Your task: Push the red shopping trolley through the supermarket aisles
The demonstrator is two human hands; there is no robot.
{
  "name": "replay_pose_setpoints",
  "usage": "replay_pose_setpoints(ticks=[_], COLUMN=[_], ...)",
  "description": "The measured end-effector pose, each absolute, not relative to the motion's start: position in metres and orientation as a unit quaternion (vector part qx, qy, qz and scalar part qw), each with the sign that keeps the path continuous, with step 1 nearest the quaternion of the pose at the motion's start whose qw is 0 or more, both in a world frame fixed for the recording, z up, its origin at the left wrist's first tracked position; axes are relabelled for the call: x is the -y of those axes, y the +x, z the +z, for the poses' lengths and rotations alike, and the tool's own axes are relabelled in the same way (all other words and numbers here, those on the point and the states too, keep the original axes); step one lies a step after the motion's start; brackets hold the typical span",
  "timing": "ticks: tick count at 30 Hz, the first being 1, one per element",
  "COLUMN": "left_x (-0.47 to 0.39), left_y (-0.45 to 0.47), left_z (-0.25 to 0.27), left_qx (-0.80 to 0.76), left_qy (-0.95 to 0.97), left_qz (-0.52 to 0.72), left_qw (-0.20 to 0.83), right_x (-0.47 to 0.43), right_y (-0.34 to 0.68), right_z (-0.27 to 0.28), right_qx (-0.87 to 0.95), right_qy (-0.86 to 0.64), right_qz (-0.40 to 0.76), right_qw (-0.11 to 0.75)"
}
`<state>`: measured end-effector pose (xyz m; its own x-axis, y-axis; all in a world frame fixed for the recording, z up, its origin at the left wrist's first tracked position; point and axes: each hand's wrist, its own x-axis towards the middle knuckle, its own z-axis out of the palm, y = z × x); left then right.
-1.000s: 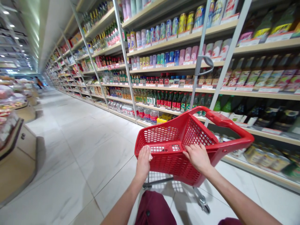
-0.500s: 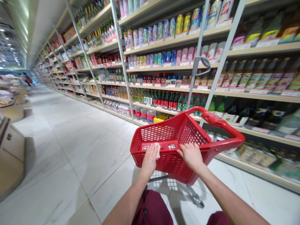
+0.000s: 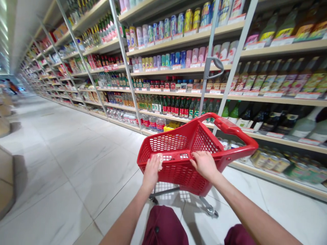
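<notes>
A red plastic shopping cart (image 3: 176, 172) with perforated walls stands sideways before me. My left hand (image 3: 150, 172) presses a crumpled whitish cloth (image 3: 160, 162) against the near rim, close to the cart's left end. Most of the cloth is hidden under the fingers; it may be a paper wipe. Farther right along that same rim, my right hand (image 3: 205, 165) is curled over the edge and grips it. The basket's floor is partly visible and shows nothing lying on it. The red push handle (image 3: 242, 134) rises at the right, beyond my right hand.
Tall shelves (image 3: 176, 93) of bottles and cans run behind the cart and far off to the left. A grey post with a loop handle (image 3: 214, 68) stands up behind the cart. Pale floor tiles (image 3: 76, 160) stretch left, where a display counter (image 3: 6, 180) borders the aisle.
My left hand has slid with the cloth leftward along the rim, toward the cart's end. My right hand keeps its place on the rim. The view has turned slightly right.
</notes>
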<state>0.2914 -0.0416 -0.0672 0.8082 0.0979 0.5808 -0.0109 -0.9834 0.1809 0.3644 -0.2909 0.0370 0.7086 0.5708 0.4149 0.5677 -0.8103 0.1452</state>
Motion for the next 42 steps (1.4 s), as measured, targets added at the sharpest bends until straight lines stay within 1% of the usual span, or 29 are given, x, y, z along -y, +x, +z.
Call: replay_pose_setpoints(ticks=[2,4,6,9,11,13,15,17,21,23,27,28,29,32,34,36,39,40,42], left_x=[0.017,0.015,0.036,0.072,0.073,0.056,0.042,0.045,0.076,0.073,0.045,0.046,0.053,0.085,0.093,0.085,0.072,0.075,0.089], left_y=[0.285,0.287,0.296,0.312,0.312,0.307,0.303,0.304,0.316,0.316,0.310,0.311,0.313,0.324,0.327,0.325,0.323,0.324,0.329], left_z=[-0.072,-0.075,-0.075,-0.071,-0.068,-0.068,-0.069,-0.069,-0.065,-0.064,-0.064,-0.063,-0.062,-0.059,-0.058,-0.059,-0.061,-0.061,-0.059], left_qx=[-0.115,-0.155,-0.122,-0.012,0.022,-0.015,-0.090,-0.115,0.028,0.037,-0.114,-0.125,-0.111,0.016,0.068,0.048,-0.033,-0.032,0.021], left_qy=[0.929,0.911,0.911,0.930,0.938,0.938,0.926,0.916,0.936,0.940,0.923,0.919,0.921,0.937,0.940,0.941,0.931,0.928,0.930], left_qz=[0.340,0.369,0.381,0.356,0.335,0.336,0.357,0.371,0.337,0.324,0.352,0.356,0.355,0.334,0.322,0.325,0.355,0.362,0.358], left_qw=[0.093,0.100,0.104,0.095,0.086,0.084,0.090,0.098,0.098,0.097,0.111,0.114,0.115,0.103,0.089,0.081,0.082,0.083,0.083], right_x=[0.302,0.309,0.310,0.307,0.306,0.305,0.305,0.304,0.301,0.302,0.305,0.306,0.306,0.308,0.309,0.311,0.311,0.310,0.309], right_y=[0.369,0.374,0.377,0.378,0.378,0.377,0.376,0.375,0.374,0.375,0.377,0.377,0.377,0.376,0.375,0.374,0.373,0.374,0.374], right_z=[0.039,0.039,0.039,0.038,0.038,0.038,0.038,0.038,0.038,0.038,0.035,0.034,0.033,0.032,0.032,0.033,0.033,0.033,0.033], right_qx=[-0.317,-0.317,-0.310,-0.304,-0.301,-0.297,-0.293,-0.288,-0.282,-0.284,-0.288,-0.288,-0.287,-0.288,-0.288,-0.288,-0.285,-0.283,-0.279], right_qy=[0.919,0.920,0.922,0.923,0.923,0.924,0.925,0.925,0.926,0.925,0.921,0.920,0.919,0.916,0.916,0.916,0.918,0.919,0.921], right_qz=[0.233,0.230,0.227,0.233,0.236,0.240,0.242,0.245,0.251,0.251,0.262,0.267,0.271,0.278,0.279,0.278,0.277,0.276,0.274], right_qw=[0.010,0.023,0.032,0.036,0.035,0.033,0.031,0.030,0.027,0.027,0.026,0.024,0.022,0.015,0.015,0.016,0.014,0.013,0.010])
